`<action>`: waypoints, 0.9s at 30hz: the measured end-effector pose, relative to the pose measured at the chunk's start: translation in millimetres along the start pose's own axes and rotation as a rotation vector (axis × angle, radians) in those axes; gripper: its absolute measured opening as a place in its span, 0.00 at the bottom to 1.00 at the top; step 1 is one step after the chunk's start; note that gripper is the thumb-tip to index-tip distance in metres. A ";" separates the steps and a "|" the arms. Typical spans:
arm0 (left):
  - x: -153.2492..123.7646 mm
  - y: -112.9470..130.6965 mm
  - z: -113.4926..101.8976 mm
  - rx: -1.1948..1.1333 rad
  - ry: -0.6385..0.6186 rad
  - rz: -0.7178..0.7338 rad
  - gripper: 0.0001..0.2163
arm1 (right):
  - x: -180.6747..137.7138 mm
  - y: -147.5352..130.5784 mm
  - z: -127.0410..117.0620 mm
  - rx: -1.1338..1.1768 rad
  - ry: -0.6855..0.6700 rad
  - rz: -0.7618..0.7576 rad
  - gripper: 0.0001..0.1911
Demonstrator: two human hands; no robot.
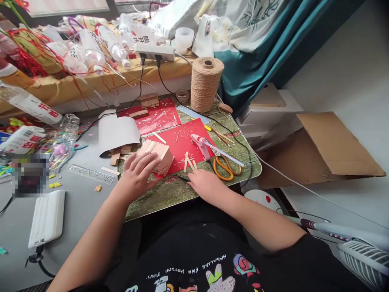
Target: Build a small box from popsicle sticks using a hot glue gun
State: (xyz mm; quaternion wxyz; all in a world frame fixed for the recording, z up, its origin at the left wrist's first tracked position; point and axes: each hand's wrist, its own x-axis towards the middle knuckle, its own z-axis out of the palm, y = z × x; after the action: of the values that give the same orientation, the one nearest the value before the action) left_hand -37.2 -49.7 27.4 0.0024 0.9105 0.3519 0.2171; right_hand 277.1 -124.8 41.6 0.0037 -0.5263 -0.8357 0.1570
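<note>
My left hand [138, 173] rests on a small structure of glued wooden sticks [159, 156] that lies on a red sheet [179, 142], its fingers curled over the near edge. My right hand [205, 182] lies on the green board [170, 194] just below several loose sticks [189, 162], fingers bent down onto the surface near a thin dark tool [182, 178]. Whether the right hand grips anything I cannot make out.
A pink glue gun [200, 144], orange-handled scissors [223, 168] and a ruler lie to the right. A twine spool [206, 83] stands behind. A grey card [117, 129], loose wood pieces, a clear ruler [91, 174] and plastic bottles are at left. A cardboard box [331, 150] sits on the floor.
</note>
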 end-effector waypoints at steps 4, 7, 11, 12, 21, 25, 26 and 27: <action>6.1 0.0 -2.6 0.033 -0.011 0.000 0.38 | 3.0 4.3 7.2 -0.044 0.042 -0.062 0.18; 7.1 -0.2 0.9 0.039 0.005 -0.010 0.38 | 3.4 7.9 9.9 -0.025 0.060 -0.075 0.21; 6.0 -0.8 3.1 0.012 0.014 -0.028 0.37 | 3.7 10.3 10.3 0.011 0.058 -0.083 0.21; 5.9 -0.8 3.0 -0.001 0.016 -0.029 0.37 | 4.0 10.4 10.1 0.017 0.058 -0.085 0.21; 6.0 0.7 1.7 0.001 0.000 -0.048 0.33 | 6.3 8.0 11.0 -0.005 0.027 -0.056 0.18; 5.1 0.0 3.1 -0.013 0.003 -0.060 0.32 | 7.2 7.0 11.5 0.003 0.024 -0.049 0.16; 5.0 -0.2 3.5 -0.025 0.003 -0.064 0.32 | 7.4 6.9 11.7 0.004 0.023 -0.047 0.16; 5.0 -0.4 3.9 -0.035 0.003 -0.068 0.32 | 7.6 6.8 11.8 0.006 0.022 -0.044 0.16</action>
State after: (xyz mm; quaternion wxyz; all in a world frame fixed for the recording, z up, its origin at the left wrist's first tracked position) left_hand -32.6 -45.7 25.8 0.0252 0.8975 0.3787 0.2245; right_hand 277.7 -118.5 27.4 0.0177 -0.5094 -0.8465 0.1536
